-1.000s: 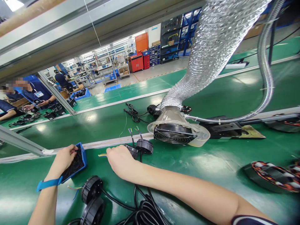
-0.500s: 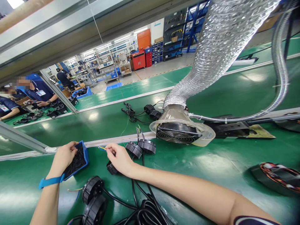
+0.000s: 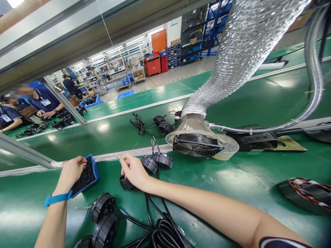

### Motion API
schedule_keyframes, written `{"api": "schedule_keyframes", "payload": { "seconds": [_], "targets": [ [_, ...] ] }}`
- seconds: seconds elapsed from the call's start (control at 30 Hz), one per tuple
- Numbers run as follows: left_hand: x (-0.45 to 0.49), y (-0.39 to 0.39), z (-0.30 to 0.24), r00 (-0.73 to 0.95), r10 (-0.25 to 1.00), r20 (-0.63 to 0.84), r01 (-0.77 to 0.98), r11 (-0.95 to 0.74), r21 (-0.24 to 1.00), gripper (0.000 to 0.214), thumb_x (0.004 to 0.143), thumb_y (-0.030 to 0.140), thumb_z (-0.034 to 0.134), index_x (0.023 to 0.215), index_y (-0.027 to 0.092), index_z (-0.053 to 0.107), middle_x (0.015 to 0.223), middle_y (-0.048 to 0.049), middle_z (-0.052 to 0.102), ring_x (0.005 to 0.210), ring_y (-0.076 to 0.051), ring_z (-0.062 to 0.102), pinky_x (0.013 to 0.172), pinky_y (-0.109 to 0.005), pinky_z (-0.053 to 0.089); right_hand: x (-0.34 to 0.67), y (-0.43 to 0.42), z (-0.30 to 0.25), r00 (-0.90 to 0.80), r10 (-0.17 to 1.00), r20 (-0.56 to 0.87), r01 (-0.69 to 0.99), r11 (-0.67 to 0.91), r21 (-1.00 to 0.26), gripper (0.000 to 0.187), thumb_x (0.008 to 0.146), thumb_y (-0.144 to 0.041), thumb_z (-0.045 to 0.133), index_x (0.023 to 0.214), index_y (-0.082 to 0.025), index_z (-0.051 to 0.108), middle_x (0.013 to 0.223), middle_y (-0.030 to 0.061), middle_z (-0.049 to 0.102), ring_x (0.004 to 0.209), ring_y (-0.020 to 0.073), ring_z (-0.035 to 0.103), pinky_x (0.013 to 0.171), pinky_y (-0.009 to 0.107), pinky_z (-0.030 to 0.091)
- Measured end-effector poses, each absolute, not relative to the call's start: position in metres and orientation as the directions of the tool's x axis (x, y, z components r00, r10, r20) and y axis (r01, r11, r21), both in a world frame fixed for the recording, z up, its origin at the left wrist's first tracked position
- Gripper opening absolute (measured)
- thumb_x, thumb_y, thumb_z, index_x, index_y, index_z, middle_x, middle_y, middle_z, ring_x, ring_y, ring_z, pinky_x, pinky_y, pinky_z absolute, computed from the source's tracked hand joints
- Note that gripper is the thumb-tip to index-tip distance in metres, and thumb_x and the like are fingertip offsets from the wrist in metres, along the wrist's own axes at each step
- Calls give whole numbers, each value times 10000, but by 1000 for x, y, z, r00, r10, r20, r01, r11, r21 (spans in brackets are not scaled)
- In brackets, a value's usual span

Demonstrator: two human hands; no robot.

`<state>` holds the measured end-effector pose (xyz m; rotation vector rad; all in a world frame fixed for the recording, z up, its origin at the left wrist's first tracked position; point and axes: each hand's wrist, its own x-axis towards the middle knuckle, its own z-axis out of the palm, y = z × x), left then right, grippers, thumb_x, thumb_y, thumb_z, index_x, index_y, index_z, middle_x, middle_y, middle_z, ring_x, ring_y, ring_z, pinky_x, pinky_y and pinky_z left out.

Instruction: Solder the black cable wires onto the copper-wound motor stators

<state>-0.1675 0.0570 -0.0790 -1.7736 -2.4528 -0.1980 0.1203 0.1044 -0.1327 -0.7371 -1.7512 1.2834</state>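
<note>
My left hand [image 3: 75, 169] reaches into a small blue bin [image 3: 95, 169] of thin black pieces [image 3: 86, 179]. Its fingertips are pinched together, and whatever lies between them is too small to make out. My right hand [image 3: 134, 172] is closed around thin coloured wires [image 3: 118, 157], whose tips poke out past the fingers. Below that hand a round black cap [image 3: 126, 183] shows in part. Beside it stand two more black caps [image 3: 162, 160] with wires pointing up. Nearer to me sit ribbed black caps [image 3: 102, 207] with black cables [image 3: 165, 234] coiled to their right.
A fume hood [image 3: 192, 124] on a silver duct [image 3: 240, 51] hangs over a black fan [image 3: 198, 146]. A ring of coloured wires [image 3: 310, 193] lies at the right. Beyond the rail, more black caps [image 3: 165, 127] lie on the green belt. Co-workers [image 3: 48, 100] sit at the far left.
My right hand has shifted slightly right, and less of the wires shows. My left hand stays at the bin. The caps and cables beyond the rail have moved a little left.
</note>
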Motion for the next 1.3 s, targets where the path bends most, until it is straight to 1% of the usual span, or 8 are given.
{"api": "schedule_keyframes", "payload": {
  "seconds": [0.17,0.3,0.43,0.6,0.8,0.97,1.1,1.3],
  "targets": [
    [-165,56,-76,-307,939,158,952,303,49,267,785,340,502,849,196,718,958,-96,774,875,-266,709,776,-311,493,120,105,-135,-519,812,266,-13,304,-952,138,980,-268,436,910,-192,527,584,-37,639,461,104,566,542,211,422],
    [-164,57,-76,-329,935,135,944,322,67,270,800,362,487,836,205,704,853,-73,776,811,-250,715,729,-290,495,119,105,-137,-522,810,267,-63,276,-959,135,967,-277,445,894,-191,519,608,-24,656,464,106,566,527,208,427],
    [-164,58,-78,-326,934,150,944,313,101,226,766,282,468,819,205,674,896,-88,775,849,-242,721,737,-274,508,118,104,-138,-522,815,252,-126,219,-968,113,941,-264,463,857,-197,497,619,-26,645,467,103,557,503,201,421],
    [-161,56,-77,-347,932,105,934,333,130,203,788,277,457,814,203,644,852,-85,770,770,-221,726,695,-264,505,116,105,-141,-475,826,303,-170,251,-953,138,910,-257,501,797,-186,534,644,-26,618,534,99,553,568,211,432],
    [-158,56,-74,-362,929,82,931,355,90,206,821,315,469,806,204,642,794,-61,757,720,-210,713,663,-258,468,113,105,-142,-475,825,306,-174,254,-952,171,890,-270,526,759,-171,575,630,-26,580,566,106,521,569,218,410],
    [-156,57,-75,-310,950,37,949,312,-53,215,815,364,519,739,225,665,805,-60,751,767,-247,688,646,-281,439,113,103,-142,-475,824,309,-178,254,-951,184,893,-275,530,755,-166,585,613,-31,564,562,103,499,559,215,387],
    [-154,60,-79,-280,959,35,951,282,-124,170,799,321,531,705,223,635,782,-65,742,773,-250,685,632,-274,420,113,103,-143,-482,818,314,-177,260,-949,182,893,-268,534,752,-165,585,599,-34,558,557,102,493,554,214,373],
    [-154,61,-83,-250,967,51,957,255,-136,117,788,248,485,710,218,568,758,-72,719,735,-245,662,631,-290,409,113,102,-141,-485,822,297,-167,247,-955,192,891,-275,544,736,-168,581,584,-37,552,542,99,488,543,211,363]
  ]
}}
